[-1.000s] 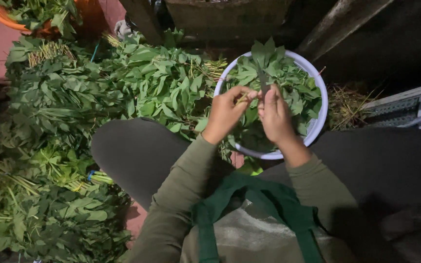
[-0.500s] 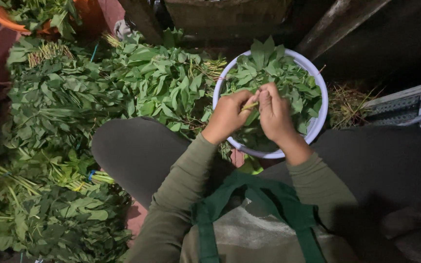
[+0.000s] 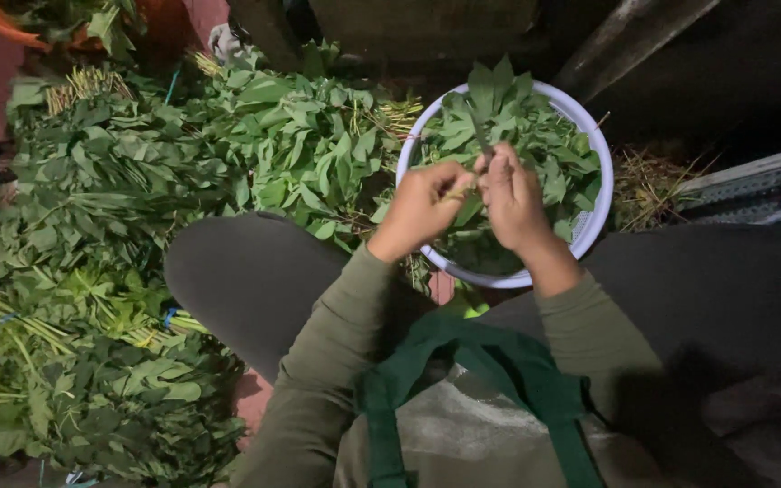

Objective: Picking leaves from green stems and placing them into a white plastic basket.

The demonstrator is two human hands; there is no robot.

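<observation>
Head view, looking down at a seated person's lap. Left hand (image 3: 422,206) and right hand (image 3: 512,199) meet over a round white plastic colander basket (image 3: 589,136) filled with loose green leaves (image 3: 544,149). Both hands work one thin green leafy stem (image 3: 479,126): left fingers (image 3: 449,181) curled, pinching the pale lower end of the stem; right fingers (image 3: 499,172) pressed together, thumb side closed on the same stem just beside the left fingertips. The stem's upper part rises out between the hands and points away from the person, over the middle of the basket, with its leaf tips near the far rim. The hands are touching or almost so; exact contact can't be told. The basket sits on the floor between the knees, its near rim partly hidden by the wrists. Person wears olive green long sleeves (image 3: 336,361), dark grey trousers (image 3: 246,280) and a dark green apron strap (image 3: 499,361) over a greyish bib. To the left of the basket, a big heap of leafy green vegetable bunches (image 3: 291,145) lies on the floor, touching the left knee; more tied bunches with pale yellow-green stalks (image 3: 74,361) lie nearer the lower left. An orange plastic tub (image 3: 2,23) with greens is in the top left corner. Dry straw (image 3: 653,181) lies right of the basket, beside a metal rail (image 3: 752,172).
</observation>
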